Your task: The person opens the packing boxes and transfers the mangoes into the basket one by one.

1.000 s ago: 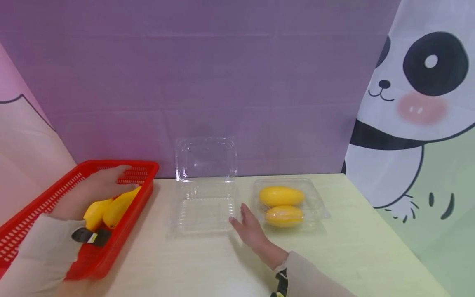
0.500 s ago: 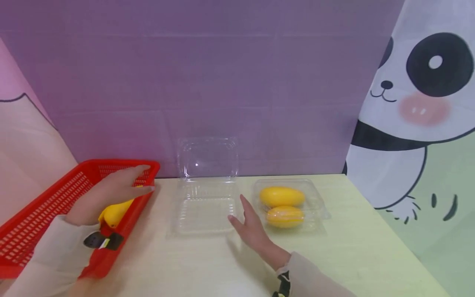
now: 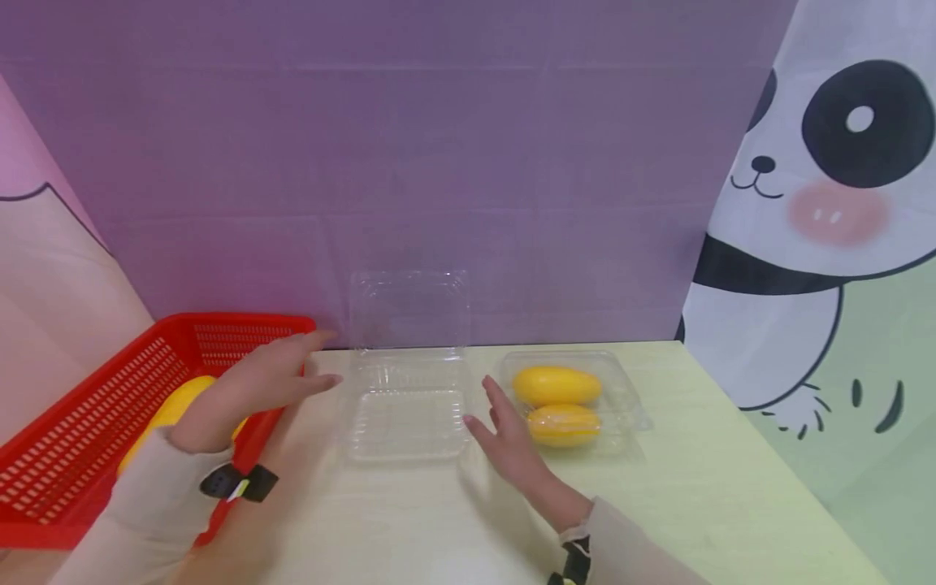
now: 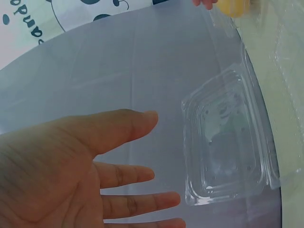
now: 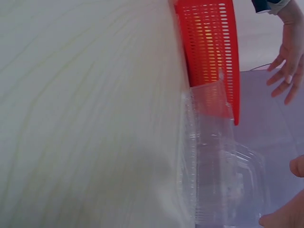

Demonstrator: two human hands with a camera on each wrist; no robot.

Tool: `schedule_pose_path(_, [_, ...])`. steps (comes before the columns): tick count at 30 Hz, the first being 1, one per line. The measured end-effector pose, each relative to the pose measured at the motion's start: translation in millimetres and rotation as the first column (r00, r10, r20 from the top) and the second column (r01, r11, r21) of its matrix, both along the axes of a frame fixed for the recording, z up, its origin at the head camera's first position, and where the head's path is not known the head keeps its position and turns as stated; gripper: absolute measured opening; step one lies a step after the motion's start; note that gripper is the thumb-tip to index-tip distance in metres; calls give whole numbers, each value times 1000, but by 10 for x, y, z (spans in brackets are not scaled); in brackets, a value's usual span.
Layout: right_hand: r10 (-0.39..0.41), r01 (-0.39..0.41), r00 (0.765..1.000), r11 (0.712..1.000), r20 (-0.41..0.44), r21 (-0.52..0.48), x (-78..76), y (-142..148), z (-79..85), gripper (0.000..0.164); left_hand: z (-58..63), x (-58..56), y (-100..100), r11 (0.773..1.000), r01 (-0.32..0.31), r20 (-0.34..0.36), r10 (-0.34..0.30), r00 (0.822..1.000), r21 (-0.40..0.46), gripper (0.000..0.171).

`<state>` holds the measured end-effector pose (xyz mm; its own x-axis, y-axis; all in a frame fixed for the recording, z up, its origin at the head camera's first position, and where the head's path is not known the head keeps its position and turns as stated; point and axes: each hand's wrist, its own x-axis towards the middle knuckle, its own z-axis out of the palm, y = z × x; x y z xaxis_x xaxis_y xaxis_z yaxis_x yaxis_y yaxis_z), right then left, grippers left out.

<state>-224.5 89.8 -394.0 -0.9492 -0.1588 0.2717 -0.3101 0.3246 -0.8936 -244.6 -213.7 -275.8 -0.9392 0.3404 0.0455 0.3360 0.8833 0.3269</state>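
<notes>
Saw from the head the left hand (image 3: 252, 382) spread over the right side of the red basket (image 3: 249, 318), with yellow fruit (image 3: 175, 402) inside and partly hidden by that arm. Found only in the left wrist view the open palm, with thumb and fingers well apart; saw only from the right wrist the same hand raised well above the basket's rim. Placed the right hand (image 3: 514, 447), by the head view, between the open clear container (image 3: 409, 426) and the second clear container (image 3: 621, 390), with thumb and forefinger apart; caught just two digits of it from the right wrist. Counted from the head two yellow fruits (image 3: 556, 386) in the second container, but from the left wrist only a yellow patch at the top edge. Read in the left wrist view alone turned lettering (image 4: 29, 23), apparently "panda", cut off beside the panda drawing (image 3: 768, 219). Could not read the pale tag (image 3: 238, 489) on the left wrist's dark strap (image 3: 218, 482)
</notes>
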Motion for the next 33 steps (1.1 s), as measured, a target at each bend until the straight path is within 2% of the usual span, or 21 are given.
schedule_pose_path(9, [-39, 38, 999, 998, -16, -57, 61, 179, 170, 64, -31, -19, 160, 997, 66, -29, -65, 997, 40, 73])
schedule_pose_path(14, [-78, 76, 997, 995, -14, -63, 69, 369, 216, 64, -36, -11, 255, 990, 133, -70, -130, 989, 40, 64])
schedule_pose_path(18, [-109, 108, 994, 991, -2, -72, 88, 562, 237, 64, -52, -20, 366, 991, 129, -58, -127, 990, 31, 65])
schedule_pose_path(21, [-114, 112, 993, 992, -31, -59, 104, 722, 238, 64, -99, -27, 438, 992, 123, -54, -121, 991, 37, 68])
schedule_pose_path(23, [-118, 116, 992, 992, -48, -40, 120, 829, 250, 64, -135, -33, 477, 989, 140, -70, -137, 988, 41, 68])
schedule_pose_path(28, [-147, 148, 988, 989, -57, 22, 146, 1083, 316, 62, -192, -56, 582, 976, 215, -145, -207, 967, 40, 70])
schedule_pose_path(33, [-202, 209, 976, 973, -80, 96, 152, 1335, 352, 59, -234, -75, 725, 968, 245, -163, -234, 958, 50, 70])
